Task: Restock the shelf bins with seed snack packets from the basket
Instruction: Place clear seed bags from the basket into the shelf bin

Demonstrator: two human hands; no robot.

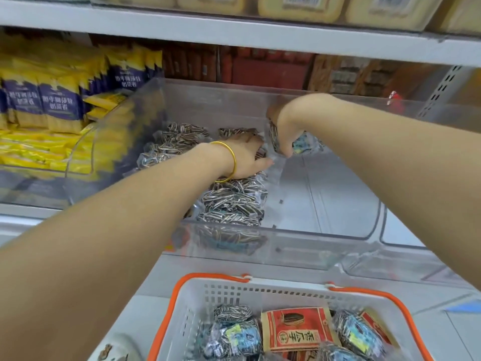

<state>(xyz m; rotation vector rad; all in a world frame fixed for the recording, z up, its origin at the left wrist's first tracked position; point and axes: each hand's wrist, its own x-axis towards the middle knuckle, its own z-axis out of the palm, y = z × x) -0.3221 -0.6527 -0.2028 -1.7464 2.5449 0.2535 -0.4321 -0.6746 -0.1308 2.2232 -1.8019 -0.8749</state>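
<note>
A clear plastic shelf bin (307,241) holds a row of see-through sunflower seed packets (234,201) in its left half; its right half is bare. My left hand (247,158), with a gold bangle on the wrist, lies flat on the packets deep in the bin. Just to its right, my right hand (286,131) grips one seed packet (303,145) with a blue label, held upright inside the bin. Below, a white basket with orange rim (234,278) holds several more seed packets (234,312) and red packets (296,328).
Yellow and purple snack bags (59,100) fill the bin to the left. A grey shelf board (234,29) hangs close above the bins, with pale tubs on it. Another clear bin (406,238) sits at the right. Brown and red boxes (268,69) line the back.
</note>
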